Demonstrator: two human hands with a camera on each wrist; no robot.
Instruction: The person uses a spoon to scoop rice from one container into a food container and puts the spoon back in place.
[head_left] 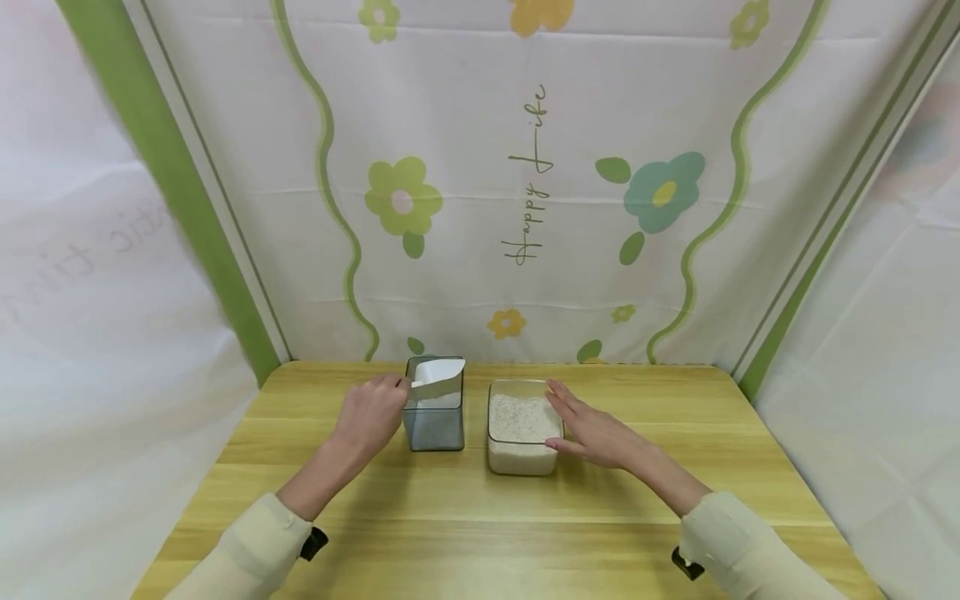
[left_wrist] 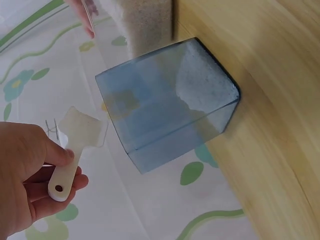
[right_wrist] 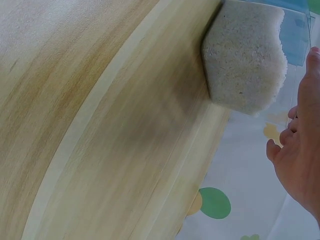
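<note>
My left hand (head_left: 372, 412) grips a white plastic scoop (head_left: 441, 375) by its handle. In the head view the scoop is over the top of a clear blue-grey container (left_wrist: 150, 107) on the table. White grains that look like rice lie in the bottom of that container. Whether the scoop holds any grains I cannot tell. To the right stands a clear square container (head_left: 522, 460), filled much higher with rice (right_wrist: 245, 57). My right hand (head_left: 596, 433) is at this container's right rim, fingers extended; the head view shows its fingertips at the edge.
Both containers stand on a light wooden table (head_left: 480, 542), toward its far edge. Behind it hangs a white curtain (head_left: 465, 108) with printed flowers and lettering. White fabric panels with green strips flank the table on both sides.
</note>
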